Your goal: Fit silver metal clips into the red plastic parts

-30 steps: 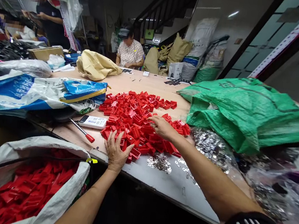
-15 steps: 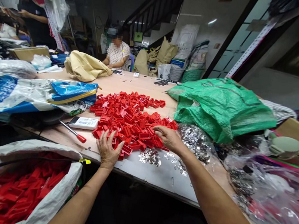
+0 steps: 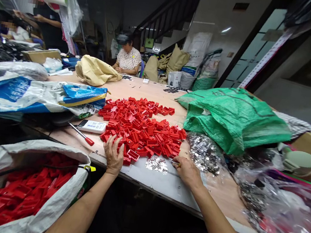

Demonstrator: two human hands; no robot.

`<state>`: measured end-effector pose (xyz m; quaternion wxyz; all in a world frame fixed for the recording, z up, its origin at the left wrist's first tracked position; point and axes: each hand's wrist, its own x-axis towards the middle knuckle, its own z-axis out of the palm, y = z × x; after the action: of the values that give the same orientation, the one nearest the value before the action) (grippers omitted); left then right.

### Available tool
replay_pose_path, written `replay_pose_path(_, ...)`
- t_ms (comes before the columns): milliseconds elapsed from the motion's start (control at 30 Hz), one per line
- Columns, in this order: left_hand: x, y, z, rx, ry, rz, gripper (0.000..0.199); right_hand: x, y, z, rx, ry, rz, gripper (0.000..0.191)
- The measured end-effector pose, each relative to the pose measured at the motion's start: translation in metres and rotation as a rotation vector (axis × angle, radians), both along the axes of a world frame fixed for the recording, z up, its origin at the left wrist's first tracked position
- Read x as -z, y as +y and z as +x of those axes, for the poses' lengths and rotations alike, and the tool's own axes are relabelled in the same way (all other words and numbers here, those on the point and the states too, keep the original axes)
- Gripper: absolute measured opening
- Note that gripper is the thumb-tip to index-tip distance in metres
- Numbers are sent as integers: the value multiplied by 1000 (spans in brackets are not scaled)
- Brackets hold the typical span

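A heap of red plastic parts (image 3: 145,126), small and box-like, lies on the table in front of me. At its near left edge my left hand (image 3: 113,155) rests against the parts, fingers apart and slightly bent. A small pile of shiny flat metal pieces (image 3: 156,164) sits between my hands at the table's front. Just right of that pile, my right hand (image 3: 188,171) is low over the tabletop, thumb and forefinger pinched together. A thin glint shows at its fingertips, too small to name.
A white sack (image 3: 58,148) of red parts stands at lower left. A red-handled screwdriver (image 3: 88,141) and a white box (image 3: 92,126) lie left of the heap. To the right are a bag of metal pieces (image 3: 207,154) and a green sack (image 3: 232,117). A co-worker (image 3: 129,59) sits opposite.
My right hand has come down and toward me, from the heap's right side to beside the metal pieces. My left hand stays at the heap, and the view has shifted slightly.
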<state>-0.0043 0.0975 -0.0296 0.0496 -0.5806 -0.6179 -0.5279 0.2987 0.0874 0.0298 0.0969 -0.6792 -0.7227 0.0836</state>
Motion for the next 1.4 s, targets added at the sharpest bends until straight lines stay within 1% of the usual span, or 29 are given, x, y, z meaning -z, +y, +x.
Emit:
replay_pose_path(133,2,-10,-1,12,38,17,29,2,3,2,7,-26,19,19)
replay_pose_path(267,9,-29,-2,103,112,46,26,6,-1,8,27,3,65,19)
replay_pose_path(367,15,-42,-2,175,196,35,26,8,-7,13,23,127,141,14)
replay_pose_path(467,20,-48,-2,204,234,-19,23,8,-14,16,4,273,202,13)
replay_pose_path(600,21,-48,1,169,149,-51,15,4,-26,15,33,401,218,24)
replay_pose_path(667,20,-46,1,160,94,-40,16,2,-33,13,53,424,213,29)
replay_pose_path(733,20,-45,2,172,48,-13,17,2,-42,10,80,438,210,31)
replay_pose_path(867,20,-42,0,217,-51,53,14,9,-56,4,118,489,209,35)
replay_pose_path(967,13,-44,1,257,-145,55,14,13,-63,0,124,513,221,36)
replay_pose_path(1067,-4,-54,9,340,-294,36,15,14,-68,-3,147,550,222,37)
replay_pose_path(1133,-17,-65,18,427,-470,-35,12,12,-72,-5,129,599,212,38)
replay_pose_path(1233,-34,-82,36,571,-863,-255,10,8,-79,-12,75,669,172,39)
replay_pose_path(1333,-46,-94,50,741,-1277,-510,25,3,-85,-24,26,740,141,38)
replay_pose_path(1400,-51,-100,55,837,-1487,-667,37,1,-88,-33,-12,784,115,36)
